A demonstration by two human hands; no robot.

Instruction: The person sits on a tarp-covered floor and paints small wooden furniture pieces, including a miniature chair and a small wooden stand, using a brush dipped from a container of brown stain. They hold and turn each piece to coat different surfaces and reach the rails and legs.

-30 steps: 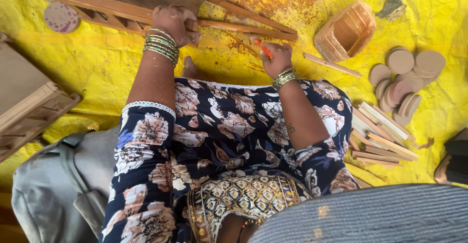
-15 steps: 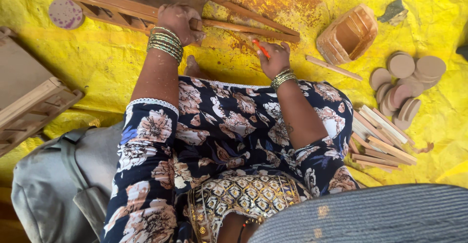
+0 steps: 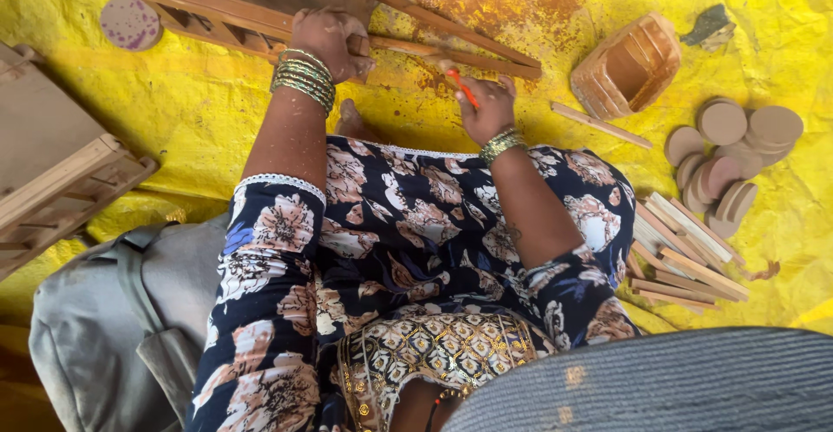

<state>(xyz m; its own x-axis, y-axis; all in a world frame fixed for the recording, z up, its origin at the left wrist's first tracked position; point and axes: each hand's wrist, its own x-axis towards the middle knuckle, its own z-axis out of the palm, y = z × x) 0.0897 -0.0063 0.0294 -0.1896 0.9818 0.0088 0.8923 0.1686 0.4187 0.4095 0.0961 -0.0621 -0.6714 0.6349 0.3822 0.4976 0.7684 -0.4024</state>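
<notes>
My left hand (image 3: 330,42) grips a long brown-stained wooden frame (image 3: 208,9) that lies across the yellow sheet (image 3: 200,128) at the top of the head view. My right hand (image 3: 486,107) holds a small brush with an orange handle (image 3: 462,88), its tip touching the frame's thin slats (image 3: 460,42). Brown stain is smeared on the sheet around the slats. Both wrists carry bangles.
An unstained wooden frame (image 3: 52,180) lies at the left. A small slatted wooden box (image 3: 626,66), a loose stick (image 3: 600,125), round wooden discs (image 3: 729,154) and a pile of short slats (image 3: 685,254) lie at the right. A grey bag (image 3: 113,328) sits by my left leg.
My right hand with the brush has shifted a little along the slats. My left hand has kept its grip on the frame.
</notes>
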